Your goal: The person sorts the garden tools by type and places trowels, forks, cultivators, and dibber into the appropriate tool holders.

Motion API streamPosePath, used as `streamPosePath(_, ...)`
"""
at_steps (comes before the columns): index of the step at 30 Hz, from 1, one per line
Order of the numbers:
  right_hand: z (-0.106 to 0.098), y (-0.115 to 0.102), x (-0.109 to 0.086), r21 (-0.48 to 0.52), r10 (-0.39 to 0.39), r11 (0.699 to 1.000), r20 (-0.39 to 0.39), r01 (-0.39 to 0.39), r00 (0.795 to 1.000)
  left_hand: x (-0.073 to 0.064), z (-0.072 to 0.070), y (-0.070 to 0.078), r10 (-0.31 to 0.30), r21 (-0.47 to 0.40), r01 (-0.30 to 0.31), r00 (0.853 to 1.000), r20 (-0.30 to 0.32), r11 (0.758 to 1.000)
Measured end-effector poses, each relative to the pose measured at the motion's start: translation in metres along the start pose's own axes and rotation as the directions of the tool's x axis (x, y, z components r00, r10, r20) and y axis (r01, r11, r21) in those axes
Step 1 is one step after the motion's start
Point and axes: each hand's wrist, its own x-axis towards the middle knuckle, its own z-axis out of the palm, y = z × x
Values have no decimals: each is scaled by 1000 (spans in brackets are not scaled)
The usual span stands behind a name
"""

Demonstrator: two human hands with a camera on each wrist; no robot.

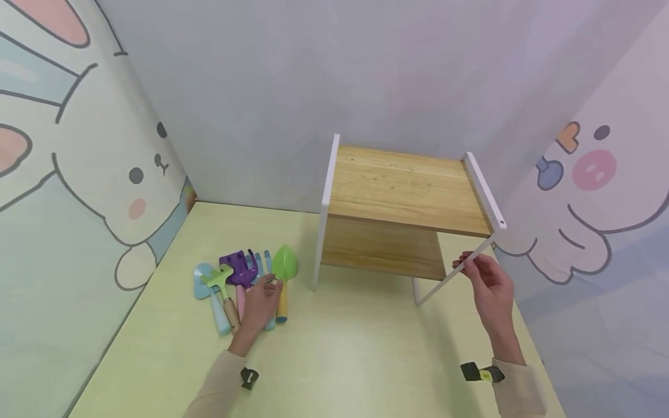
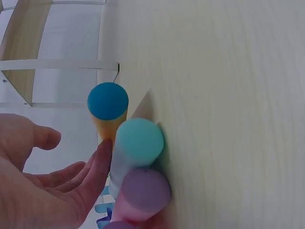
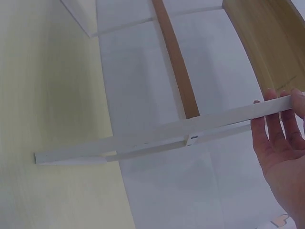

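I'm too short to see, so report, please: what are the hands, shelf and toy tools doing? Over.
Right hand gripping white shelf frame. Left hand at yellow handle, thumb spread away. Teal-ended handle crowding close beside it.

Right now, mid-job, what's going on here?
A person's right hand grips the white frame of a two-tier wooden shelf. Their left hand is over garden tools lying on the table, fingers beside the yellow handle of the green trowel. It appears to hold none of them.
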Motion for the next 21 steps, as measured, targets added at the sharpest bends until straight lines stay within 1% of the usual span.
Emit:
streamPosePath(6, -3, 0, -1, -25, 20, 999, -15, -20, 1000, 1, 3, 1, -22, 29, 20, 998, 57, 999)
streamPosePath(11, -4, -1, -1, -33, 24, 999, -9, -24, 1000, 2, 7, 4, -77, 58, 71, 990, 121, 996)
streamPosePath(12, -4, -1, -1, -35, 25, 999, -7, -25, 1000, 2, 8, 4, -80, 69, 71, 988, 131, 995)
streamPosePath(15, -4, -1, 0, -34, 28, 999, -2, -28, 1000, 2, 11, 5, -89, 93, 76, 986, 141, 993)
streamPosePath(17, -3, -1, 0, -36, 30, 999, -2, -30, 1000, 2, 12, 6, -83, 85, 72, 986, 146, 994)
streamPosePath(21, -3, -1, 0, -67, 44, 997, -13, -45, 999, 2, 13, 6, -100, 56, 93, 983, 152, 994)
